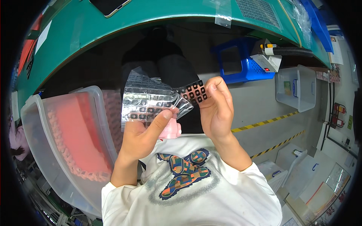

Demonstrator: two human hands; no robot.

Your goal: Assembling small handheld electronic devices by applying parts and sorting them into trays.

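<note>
My left hand (pixel 145 136) is closed on a clear plastic sheet (pixel 140 92) printed with rows of small squares. Also in that hand is a small pink plastic piece (pixel 172 129), partly hidden by the fingers. At the sheet's right end, a patch of black rounded squares (pixel 194 92) with pale centres is bent away from the rest. My right hand (pixel 218 107) pinches this patch by its right edge, between thumb and fingers. Both hands are held in front of my white shirt, over my lap.
A large translucent bin (pixel 39 124) holding many pink pieces stands at the left. The green table (pixel 151 15) curves across the far side, bearing a phone (pixel 109 5) and another patterned sheet (pixel 258 12). Right of my lap are a blue stool (pixel 245 62), a grey device (pixel 267 60) with a black hose, and a clear bin (pixel 305 92).
</note>
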